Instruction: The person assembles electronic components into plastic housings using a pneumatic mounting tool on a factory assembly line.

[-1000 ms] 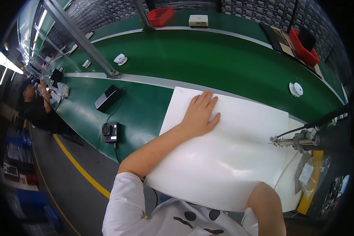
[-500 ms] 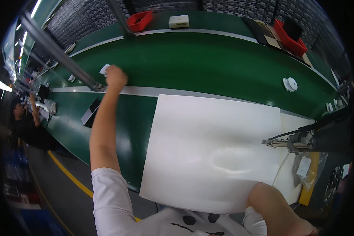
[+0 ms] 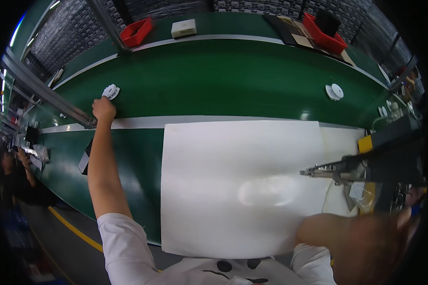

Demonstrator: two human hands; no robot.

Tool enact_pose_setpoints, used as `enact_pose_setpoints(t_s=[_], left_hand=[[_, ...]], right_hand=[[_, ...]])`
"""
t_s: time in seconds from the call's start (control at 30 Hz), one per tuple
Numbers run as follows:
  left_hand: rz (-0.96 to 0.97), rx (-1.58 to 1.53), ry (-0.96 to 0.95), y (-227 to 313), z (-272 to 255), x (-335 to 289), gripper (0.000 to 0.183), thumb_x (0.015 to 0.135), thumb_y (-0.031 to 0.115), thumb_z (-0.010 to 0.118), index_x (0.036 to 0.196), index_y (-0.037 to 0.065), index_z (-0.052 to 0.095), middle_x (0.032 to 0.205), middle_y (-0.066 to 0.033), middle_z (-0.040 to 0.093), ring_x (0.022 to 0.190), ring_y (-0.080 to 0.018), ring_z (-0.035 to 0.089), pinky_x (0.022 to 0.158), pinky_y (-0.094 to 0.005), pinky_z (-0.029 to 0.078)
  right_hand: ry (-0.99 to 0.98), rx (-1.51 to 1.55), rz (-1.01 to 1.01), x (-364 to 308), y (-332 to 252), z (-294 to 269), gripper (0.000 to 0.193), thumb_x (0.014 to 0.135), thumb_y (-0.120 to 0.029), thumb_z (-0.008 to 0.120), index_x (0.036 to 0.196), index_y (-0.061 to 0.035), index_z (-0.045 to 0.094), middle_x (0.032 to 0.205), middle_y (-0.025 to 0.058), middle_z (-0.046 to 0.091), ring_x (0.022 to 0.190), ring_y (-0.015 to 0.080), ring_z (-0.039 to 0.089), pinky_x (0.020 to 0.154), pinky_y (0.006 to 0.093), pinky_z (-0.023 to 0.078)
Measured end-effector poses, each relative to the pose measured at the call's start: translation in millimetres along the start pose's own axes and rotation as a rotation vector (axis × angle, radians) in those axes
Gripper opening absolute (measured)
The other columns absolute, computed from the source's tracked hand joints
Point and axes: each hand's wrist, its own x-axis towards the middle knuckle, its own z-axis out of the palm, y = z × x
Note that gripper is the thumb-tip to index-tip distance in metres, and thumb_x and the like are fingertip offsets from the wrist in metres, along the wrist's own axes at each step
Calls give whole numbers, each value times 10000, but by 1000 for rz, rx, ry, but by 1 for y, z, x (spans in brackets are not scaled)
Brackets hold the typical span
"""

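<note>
At the far left, my left hand (image 3: 103, 109) reaches over the green belt (image 3: 214, 78), its fingers closed at the near edge of a white round plastic part (image 3: 111, 91). Slots or ribs show on the part's face; the fingertips are partly hidden. My right hand (image 3: 404, 230) is smeared by motion at the lower right, and its fingers cannot be made out. A large white board (image 3: 214, 185) lies in front of me. A dark machine arm with a thin metal tip (image 3: 314, 173) juts over the board's right side.
Another white spool-like part (image 3: 335, 92) sits on the belt at right. Red bins (image 3: 136, 32) (image 3: 324, 35) and a white box (image 3: 183, 28) stand on the far shelf. Metal posts (image 3: 47, 90) rise at left, beside a dark-and-grey device (image 3: 84, 161). A co-worker (image 3: 19, 175) is farther left.
My view has swung left-to-right across the bench. The white part by my left hand now shows its round face. My right hand has swung up into view at the right.
</note>
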Motion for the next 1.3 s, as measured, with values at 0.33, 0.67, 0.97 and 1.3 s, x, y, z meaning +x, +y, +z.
enact_pose_setpoints(t_s=[0.33,0.67,0.97,1.3], left_hand=[[564,-1012,-304,88,-107,-139,94,982,105,590,1005,42,656,925,-74,727,881,-186,694,824,-332,526],[1066,-1135,-139,181,-145,-363,187,927,26,634,1113,14,624,1116,-190,697,1043,-321,662,931,-378,504],[1622,-883,274,192,-158,-388,437,796,110,805,1192,-31,685,1165,-154,692,1005,-293,675,852,-400,580],[1518,-794,368,198,-151,-407,290,904,174,727,1117,-22,726,1140,-171,678,1030,-268,640,860,-389,539]], right_hand=[[-381,-359,305,-15,44,-46,281,897,-40,720,1155,57,660,1191,206,660,1022,256,682,854,359,565],[-385,-61,1044,1,42,-48,94,916,-18,736,996,1,690,799,22,694,671,71,639,600,227,502],[-466,-88,855,-7,38,-44,144,892,-54,736,1002,21,681,784,59,690,592,98,604,545,247,481],[-607,-264,840,-9,16,-35,301,931,-146,584,1047,130,594,740,141,631,469,125,530,439,246,458]])
